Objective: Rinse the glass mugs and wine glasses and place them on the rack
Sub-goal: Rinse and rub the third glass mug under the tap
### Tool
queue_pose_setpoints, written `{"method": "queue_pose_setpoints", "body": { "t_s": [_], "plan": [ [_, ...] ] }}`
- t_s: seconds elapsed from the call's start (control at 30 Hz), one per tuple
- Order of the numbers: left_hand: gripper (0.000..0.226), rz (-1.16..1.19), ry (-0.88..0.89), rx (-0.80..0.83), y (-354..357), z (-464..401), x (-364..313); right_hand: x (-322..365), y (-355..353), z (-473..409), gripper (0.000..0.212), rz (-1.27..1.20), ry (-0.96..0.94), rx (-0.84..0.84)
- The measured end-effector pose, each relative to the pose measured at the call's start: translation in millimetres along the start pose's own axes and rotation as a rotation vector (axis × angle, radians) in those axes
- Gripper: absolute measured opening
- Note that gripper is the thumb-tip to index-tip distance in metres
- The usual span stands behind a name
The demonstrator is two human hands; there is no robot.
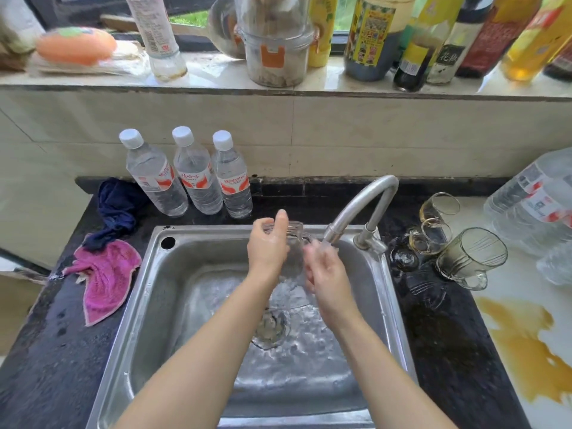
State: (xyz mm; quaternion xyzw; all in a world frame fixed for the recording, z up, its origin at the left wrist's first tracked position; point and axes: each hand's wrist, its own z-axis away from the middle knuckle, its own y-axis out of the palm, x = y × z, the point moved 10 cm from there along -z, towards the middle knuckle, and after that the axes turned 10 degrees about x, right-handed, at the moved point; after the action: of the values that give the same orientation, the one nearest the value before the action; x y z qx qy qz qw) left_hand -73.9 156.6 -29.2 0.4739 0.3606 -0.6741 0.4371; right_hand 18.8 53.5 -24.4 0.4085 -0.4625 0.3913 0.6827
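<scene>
Left hand [268,243] grip clamped on glass mug [292,243] under tap [356,209], right hand [325,274] fingers apart beside it, over sink [148,305]

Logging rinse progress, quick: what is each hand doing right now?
Left hand: closed on the glass mug, holding it under the faucet.
Right hand: open, fingers against the mug.

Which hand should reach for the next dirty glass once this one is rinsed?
Probably the right hand. The stained glass mug and tipped wine glasses sit on the counter right of the steel sink, while the left hand grips the clear glass mug under the tap.
</scene>
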Motion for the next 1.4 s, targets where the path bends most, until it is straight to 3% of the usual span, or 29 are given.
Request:
{"method": "queue_pose_setpoints", "body": {
  "t_s": [0.1, 0.2, 0.37, 0.43, 0.53, 0.6, 0.7, 0.8, 0.9, 1.0, 1.13, 1.27, 1.4],
  "plan": [
    [0.060, -0.006, -0.048, -0.002, 0, 4, 8, -5, -3, 0, 0.038, -0.048, 0.119, -0.094],
    [0.065, 0.143, -0.120, 0.075, 7, 5, 25, -20, -1, -3, 0.047, -0.228, 0.341, -0.003],
    [0.079, 0.159, -0.231, 0.437, 37, 19, 45, -10, 4, -5, 0.030, -0.654, 0.256, 0.054],
    [0.080, 0.187, -0.281, 0.418, 37, 21, 50, -5, 0, -5, 0.022, -0.542, 0.191, 0.002],
    [0.101, 0.196, -0.316, 0.342, 33, 12, 56, 8, -14, 8, 0.017, -0.059, 0.003, -0.090],
    [0.096, 0.227, -0.346, 0.299, 29, 8, 58, 8, -15, 22, 0.021, 0.101, -0.060, -0.098],
    [0.065, 0.325, -0.433, 0.293, 28, 9, 68, 2, -12, 34, 0.034, 0.065, -0.072, -0.057],
    [0.068, 0.302, -0.473, 0.326, 32, 16, 73, -4, -14, 26, 0.035, -0.041, 0.021, -0.010],
    [0.051, 0.302, -0.506, 0.354, 44, 28, 77, -6, -24, 14, 0.028, -0.096, 0.095, -0.080],
    [0.075, 0.335, -0.465, 0.284, 45, 30, 82, -6, -37, 12, 0.040, -0.071, 0.109, -0.209],
    [0.103, 0.266, -0.313, 0.234, 30, 23, 73, -16, -20, 21, 0.017, -0.018, 0.102, 0.016],
    [0.081, 0.067, -0.169, 0.275, 31, 33, 52, -16, -36, 5, 0.035, 0.097, 0.245, -0.098],
    [0.070, -0.109, 0.028, 0.331, 29, 34, 32, -21, -29, -16, 0.042, 0.073, 0.457, 0.046]
  ]
}}
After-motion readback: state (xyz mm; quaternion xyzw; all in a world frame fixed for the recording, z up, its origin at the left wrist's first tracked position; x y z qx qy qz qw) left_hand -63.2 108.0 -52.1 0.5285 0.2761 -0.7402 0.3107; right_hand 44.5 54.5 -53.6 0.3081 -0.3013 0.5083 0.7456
